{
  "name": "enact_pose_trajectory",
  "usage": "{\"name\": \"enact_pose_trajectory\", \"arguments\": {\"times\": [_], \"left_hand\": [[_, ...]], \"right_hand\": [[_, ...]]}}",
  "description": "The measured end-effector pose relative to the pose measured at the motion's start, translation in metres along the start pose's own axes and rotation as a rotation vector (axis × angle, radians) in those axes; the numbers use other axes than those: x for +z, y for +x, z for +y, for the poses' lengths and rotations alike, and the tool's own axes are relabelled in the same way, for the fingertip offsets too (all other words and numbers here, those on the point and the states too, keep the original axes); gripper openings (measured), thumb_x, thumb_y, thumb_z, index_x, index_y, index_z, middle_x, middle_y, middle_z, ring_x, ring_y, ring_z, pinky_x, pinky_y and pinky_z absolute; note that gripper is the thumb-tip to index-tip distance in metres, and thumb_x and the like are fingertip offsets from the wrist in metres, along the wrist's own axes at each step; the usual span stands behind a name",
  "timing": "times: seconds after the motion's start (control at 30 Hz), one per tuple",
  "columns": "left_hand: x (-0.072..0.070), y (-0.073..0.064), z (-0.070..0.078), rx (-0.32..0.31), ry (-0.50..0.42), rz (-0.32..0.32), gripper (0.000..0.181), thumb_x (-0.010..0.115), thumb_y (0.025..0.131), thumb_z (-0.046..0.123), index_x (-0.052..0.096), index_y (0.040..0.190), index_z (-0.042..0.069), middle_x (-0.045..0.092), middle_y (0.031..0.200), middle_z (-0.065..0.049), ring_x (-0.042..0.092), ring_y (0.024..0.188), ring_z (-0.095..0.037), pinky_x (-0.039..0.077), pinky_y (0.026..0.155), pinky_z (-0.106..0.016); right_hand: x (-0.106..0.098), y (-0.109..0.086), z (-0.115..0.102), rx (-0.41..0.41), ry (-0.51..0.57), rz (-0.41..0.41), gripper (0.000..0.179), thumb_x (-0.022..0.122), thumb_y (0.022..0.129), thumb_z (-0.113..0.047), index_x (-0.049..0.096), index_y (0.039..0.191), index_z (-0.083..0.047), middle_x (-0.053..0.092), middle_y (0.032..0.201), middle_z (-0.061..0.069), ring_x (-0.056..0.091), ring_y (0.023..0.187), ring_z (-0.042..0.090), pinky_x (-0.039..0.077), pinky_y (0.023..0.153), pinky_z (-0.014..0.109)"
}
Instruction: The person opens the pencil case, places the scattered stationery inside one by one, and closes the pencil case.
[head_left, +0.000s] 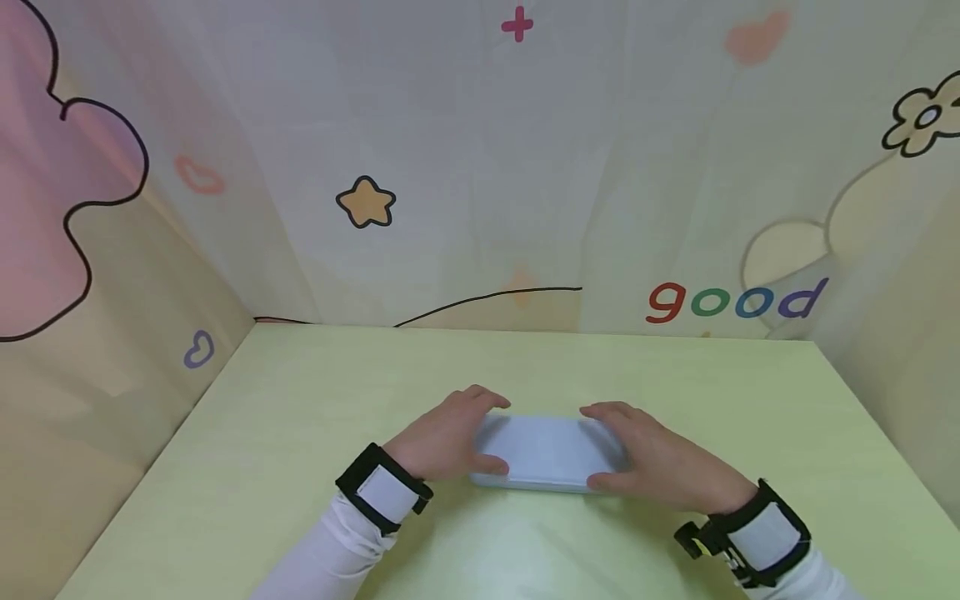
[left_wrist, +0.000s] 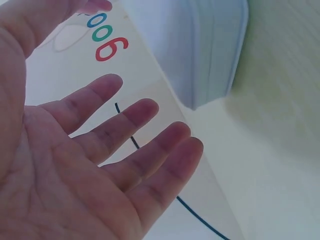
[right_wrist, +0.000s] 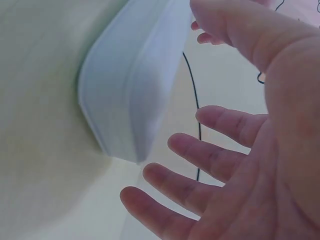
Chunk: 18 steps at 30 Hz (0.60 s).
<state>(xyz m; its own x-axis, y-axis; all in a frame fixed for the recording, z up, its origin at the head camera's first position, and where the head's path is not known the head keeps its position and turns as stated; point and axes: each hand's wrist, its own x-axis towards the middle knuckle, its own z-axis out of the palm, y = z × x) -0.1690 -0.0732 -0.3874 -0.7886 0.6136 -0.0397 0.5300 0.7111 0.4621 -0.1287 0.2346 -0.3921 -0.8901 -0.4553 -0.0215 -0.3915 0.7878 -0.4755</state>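
Observation:
A pale blue-white rectangular box (head_left: 543, 450) with rounded corners lies flat on the table, a seam running along its side. At its left end is my left hand (head_left: 453, 433), at its right end my right hand (head_left: 645, 454). The left wrist view shows the left hand's fingers (left_wrist: 170, 165) spread and fairly straight, apart from the box (left_wrist: 215, 50). Likewise, in the right wrist view the right hand's fingers (right_wrist: 170, 187) are extended beside the box (right_wrist: 112, 95). Whether either thumb touches the box I cannot tell.
The pale yellow-green table (head_left: 337, 375) surrounds the box. Behind it hangs a printed cloth backdrop (head_left: 465, 167) with a star and the word "good". More cloth (head_left: 112, 417) closes off the left side, and the right side is also draped.

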Motion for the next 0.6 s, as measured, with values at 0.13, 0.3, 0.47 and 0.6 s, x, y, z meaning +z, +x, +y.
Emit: {"name": "enact_pose_trajectory", "arguments": {"times": [0.13, 0.3, 0.47, 0.6], "left_hand": [[-0.001, -0.001, 0.0, -0.001, -0.001, 0.032, 0.072, 0.087, 0.09, 0.039, 0.057, 0.149, 0.009, 0.056, 0.146, -0.008, 0.054, 0.132, -0.03, 0.047, 0.111, -0.043], [-0.005, -0.007, 0.0, 0.01, 0.009, 0.12, 0.068, 0.085, 0.092, 0.039, 0.058, 0.146, 0.008, 0.058, 0.144, -0.008, 0.056, 0.131, -0.03, 0.048, 0.11, -0.043], [-0.007, -0.019, -0.004, 0.025, 0.094, 0.233, 0.067, 0.085, 0.091, 0.042, 0.06, 0.144, 0.008, 0.06, 0.141, -0.007, 0.057, 0.129, -0.032, 0.049, 0.108, -0.044], [-0.008, -0.029, -0.007, 0.038, 0.202, 0.322, 0.07, 0.086, 0.09, 0.046, 0.061, 0.143, 0.008, 0.061, 0.141, -0.011, 0.056, 0.132, -0.034, 0.048, 0.109, -0.047]], "right_hand": [[-0.005, -0.004, -0.003, 0.004, -0.022, 0.026, 0.078, 0.086, 0.089, -0.044, 0.053, 0.15, -0.008, 0.055, 0.15, 0.012, 0.055, 0.132, 0.031, 0.049, 0.109, 0.055], [-0.012, -0.011, -0.005, 0.028, -0.038, 0.07, 0.072, 0.082, 0.092, -0.048, 0.057, 0.148, -0.009, 0.056, 0.15, 0.012, 0.054, 0.135, 0.033, 0.049, 0.108, 0.056], [-0.014, -0.019, 0.0, 0.012, -0.086, 0.147, 0.065, 0.079, 0.094, -0.05, 0.064, 0.141, -0.007, 0.061, 0.143, 0.011, 0.059, 0.13, 0.032, 0.052, 0.105, 0.056], [-0.013, -0.028, 0.005, -0.005, -0.141, 0.217, 0.064, 0.075, 0.097, -0.054, 0.067, 0.138, -0.006, 0.064, 0.14, 0.011, 0.062, 0.126, 0.035, 0.052, 0.103, 0.059]]}}
